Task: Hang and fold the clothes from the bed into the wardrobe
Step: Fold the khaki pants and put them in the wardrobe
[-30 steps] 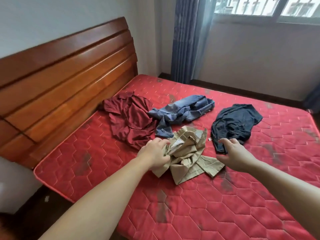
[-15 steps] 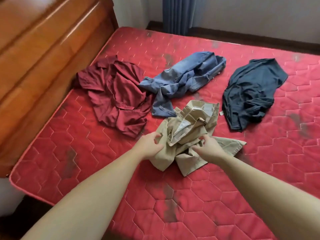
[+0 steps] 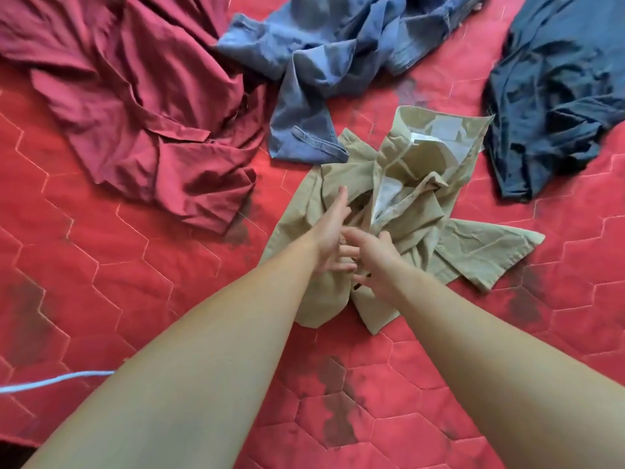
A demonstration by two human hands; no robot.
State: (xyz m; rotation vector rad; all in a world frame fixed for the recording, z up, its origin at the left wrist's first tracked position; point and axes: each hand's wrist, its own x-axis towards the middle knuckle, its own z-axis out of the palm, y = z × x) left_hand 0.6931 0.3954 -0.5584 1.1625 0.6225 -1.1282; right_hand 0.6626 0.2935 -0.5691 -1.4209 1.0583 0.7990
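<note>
Two hands (image 3: 351,248) on crumpled khaki garment (image 3: 416,211).

Red hex-quilted mattress (image 3: 101,265); maroon shirt (image 3: 135,96), lt-blue denim (image 3: 321,62), khaki trousers (image 3: 422,204), navy top (image 3: 558,96).

Bare mattress (image 3: 101,282) lies open left of the khaki garment (image 3: 422,211); clothes crowd behind.

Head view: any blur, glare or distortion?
Head view: motion blur smears both hands, left hand and right hand, over the khaki garment; navy garment soft too; soft daylight, no glare; wide-angle stretch on the forearms.
</note>
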